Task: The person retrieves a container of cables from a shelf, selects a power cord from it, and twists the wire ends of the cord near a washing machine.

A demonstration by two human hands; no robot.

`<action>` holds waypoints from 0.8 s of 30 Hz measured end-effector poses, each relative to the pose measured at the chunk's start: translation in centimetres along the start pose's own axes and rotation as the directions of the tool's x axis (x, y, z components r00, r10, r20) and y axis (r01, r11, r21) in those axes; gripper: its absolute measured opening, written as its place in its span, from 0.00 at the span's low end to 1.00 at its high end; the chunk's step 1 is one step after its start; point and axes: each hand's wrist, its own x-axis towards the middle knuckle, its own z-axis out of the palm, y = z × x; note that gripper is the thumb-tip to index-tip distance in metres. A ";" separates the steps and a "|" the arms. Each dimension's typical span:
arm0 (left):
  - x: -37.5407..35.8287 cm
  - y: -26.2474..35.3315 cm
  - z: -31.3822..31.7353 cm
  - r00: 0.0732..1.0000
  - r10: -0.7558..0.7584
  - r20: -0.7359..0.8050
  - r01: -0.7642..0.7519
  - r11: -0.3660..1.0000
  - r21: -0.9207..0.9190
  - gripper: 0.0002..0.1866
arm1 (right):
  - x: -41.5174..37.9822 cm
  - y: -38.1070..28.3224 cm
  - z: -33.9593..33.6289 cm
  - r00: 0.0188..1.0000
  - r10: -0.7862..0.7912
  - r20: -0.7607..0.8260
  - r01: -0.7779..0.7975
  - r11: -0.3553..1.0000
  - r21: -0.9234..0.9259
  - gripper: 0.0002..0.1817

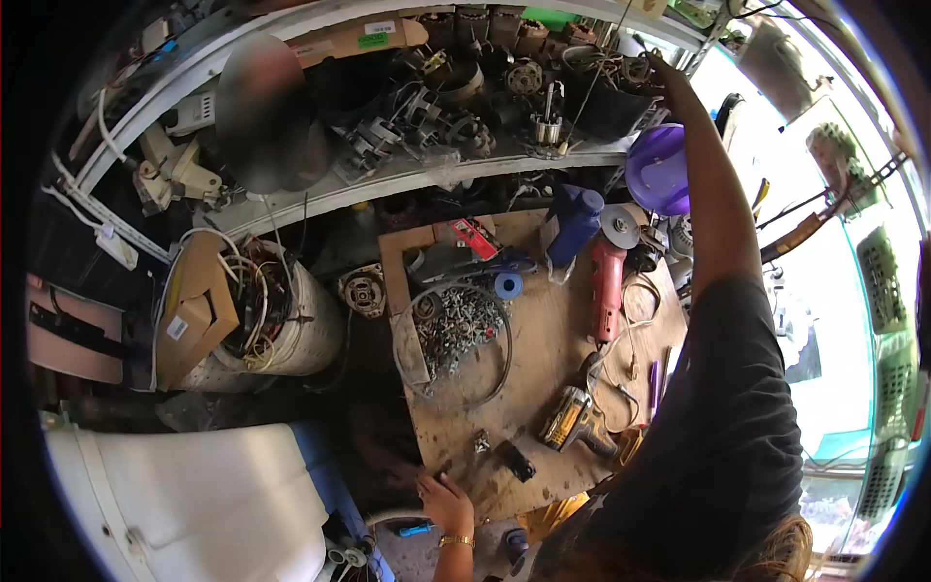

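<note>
My left hand [446, 504], with a gold watch at the wrist, rests at the near left edge of the wooden table [543, 320]. Its fingers are apart and nothing shows in them. A small black part [516, 462] and a few small metal pieces [481, 441] lie just beyond it. Stretched far forward, my right hand [658, 72] is at a black bucket [606, 109] of cables and parts on the shelf. Its fingers are too small and hidden among the cables to show whether they grip anything.
On the table are a yellow-black drill [577, 424], a red angle grinder [608, 281], a blue bottle [577, 228] and a pile of screws [454, 330]. Motor parts [417, 121] crowd the shelf. A white bucket [315, 330] of wires stands left.
</note>
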 end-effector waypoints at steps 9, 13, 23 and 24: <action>-0.3 -0.9 1.1 1.000 -0.024 0.018 0.022 0.995 0.099 0.24 | -1.3 6.0 10.1 0.822 -0.541 0.177 0.182 -0.044 -0.982 0.40; -0.4 -1.2 1.4 1.000 -0.018 0.009 0.017 0.995 0.097 0.25 | -1.0 6.6 12.3 0.864 -0.483 -0.141 0.004 0.288 -0.958 0.28; -0.2 -0.2 0.5 1.000 -0.012 0.019 0.010 0.994 0.113 0.25 | -0.2 4.8 8.6 0.801 -0.598 -0.038 0.210 0.339 -0.917 0.32; -0.2 -0.1 0.4 0.999 -0.026 0.031 0.023 0.994 0.104 0.25 | -0.5 4.2 7.9 0.805 -0.593 -0.006 0.232 0.325 -0.917 0.35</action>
